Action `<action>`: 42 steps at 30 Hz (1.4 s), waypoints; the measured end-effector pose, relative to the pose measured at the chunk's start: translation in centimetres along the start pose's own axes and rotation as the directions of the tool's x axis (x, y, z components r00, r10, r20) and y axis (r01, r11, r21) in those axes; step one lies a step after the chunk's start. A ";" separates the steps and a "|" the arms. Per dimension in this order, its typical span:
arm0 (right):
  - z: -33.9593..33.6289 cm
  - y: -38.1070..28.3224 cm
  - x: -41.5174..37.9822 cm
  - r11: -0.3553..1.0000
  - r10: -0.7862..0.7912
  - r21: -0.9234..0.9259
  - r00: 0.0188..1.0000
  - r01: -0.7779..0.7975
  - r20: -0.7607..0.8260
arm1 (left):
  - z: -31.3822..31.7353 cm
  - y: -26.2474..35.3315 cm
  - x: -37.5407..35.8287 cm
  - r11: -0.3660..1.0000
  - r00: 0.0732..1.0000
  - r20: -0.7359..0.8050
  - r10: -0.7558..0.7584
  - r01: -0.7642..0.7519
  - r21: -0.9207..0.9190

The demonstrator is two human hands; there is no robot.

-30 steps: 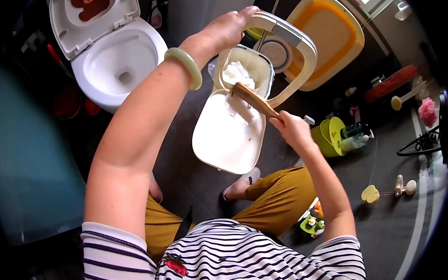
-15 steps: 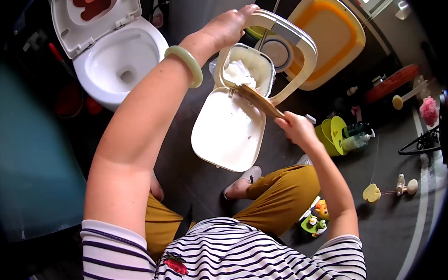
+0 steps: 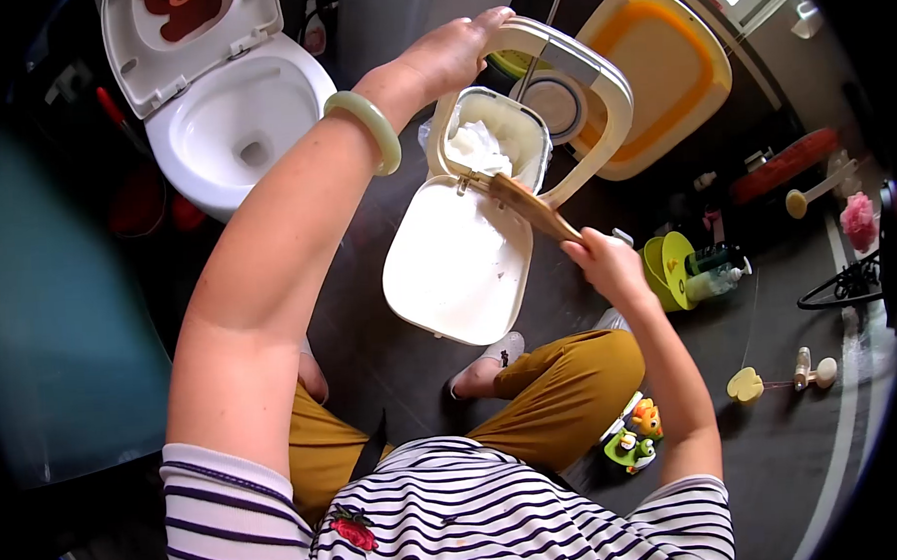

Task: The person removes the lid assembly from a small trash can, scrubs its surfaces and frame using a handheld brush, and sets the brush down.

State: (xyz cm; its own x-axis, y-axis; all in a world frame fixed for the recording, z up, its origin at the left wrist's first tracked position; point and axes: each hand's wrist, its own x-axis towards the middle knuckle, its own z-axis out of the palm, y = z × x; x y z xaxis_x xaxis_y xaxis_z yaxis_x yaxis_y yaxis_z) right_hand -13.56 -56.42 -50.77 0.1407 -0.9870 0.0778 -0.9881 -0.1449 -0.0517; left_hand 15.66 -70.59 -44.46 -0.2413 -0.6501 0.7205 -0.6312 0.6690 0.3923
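A white trash bin (image 3: 547, 126) stands on the floor in front of me, with white crumpled tissue (image 3: 476, 149) inside its lined opening. Its upper frame (image 3: 616, 108) is tilted up, and the white lid (image 3: 458, 265) hangs down towards me. My left hand (image 3: 449, 55) grips the raised frame at its upper left; its fingertips are partly hidden. In my right hand (image 3: 608, 263) is a flat, brown wooden tool (image 3: 532, 206). The tool's far end lies at the lid's hinge, by the bin opening; whether it touches is hard to tell.
A toilet (image 3: 236, 119) with its cover raised stands on the left. Behind the bin leans a white and orange basin (image 3: 660, 81). On the right are a yellow-green container (image 3: 673, 270) with bottles, and a small toy (image 3: 633, 437) lies near my knee.
My right hand has shifted slightly right and down, and the wooden tool has moved with it. My left hand stays on the frame, almost unmoved.
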 end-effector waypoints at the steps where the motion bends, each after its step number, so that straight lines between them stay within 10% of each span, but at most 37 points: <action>1: -0.6 1.1 -0.7 1.000 0.007 -0.021 1.000 -0.007 -0.006 | 0.0 0.1 -0.1 0.999 1.000 0.013 -0.020 0.020 -0.030; 3: -0.7 1.4 -0.7 0.986 -0.085 -0.146 0.994 0.074 -0.072 | 0.0 0.2 0.1 0.998 0.999 0.025 -0.039 0.040 -0.049; 9: 3.4 -4.9 4.5 0.956 0.041 0.286 0.996 -0.063 0.082 | -0.6 0.0 0.0 0.997 0.998 0.027 -0.057 0.058 -0.047; 19: 0.0 0.6 0.1 0.992 -0.091 -0.093 0.994 0.084 -0.068 | 0.5 -0.4 -0.4 0.998 1.000 -0.027 0.005 -0.007 -0.056; 24: 3.2 -4.7 3.9 0.933 0.073 0.339 0.986 -0.121 0.151 | -0.2 -0.1 0.0 0.993 0.999 0.037 -0.020 0.024 -0.119; 31: 0.0 0.2 -0.4 0.991 -0.072 -0.121 0.995 0.062 -0.076 | -0.3 -1.1 -0.3 0.999 1.000 0.002 0.013 -0.013 -0.038; 42: 2.4 -2.3 2.2 0.985 -0.169 -0.058 0.973 0.162 -0.157 | -1.5 -1.2 -0.7 0.997 0.999 0.039 0.024 -0.021 -0.076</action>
State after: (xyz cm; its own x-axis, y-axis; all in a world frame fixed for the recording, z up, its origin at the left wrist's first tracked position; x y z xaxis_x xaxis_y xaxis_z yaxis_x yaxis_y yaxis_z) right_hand -10.85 -58.41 -52.90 0.2939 -0.9251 0.2406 -0.9543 -0.2981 0.0196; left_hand 17.75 -70.40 -44.57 -0.2851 -0.6473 0.7069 -0.5678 0.7083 0.4195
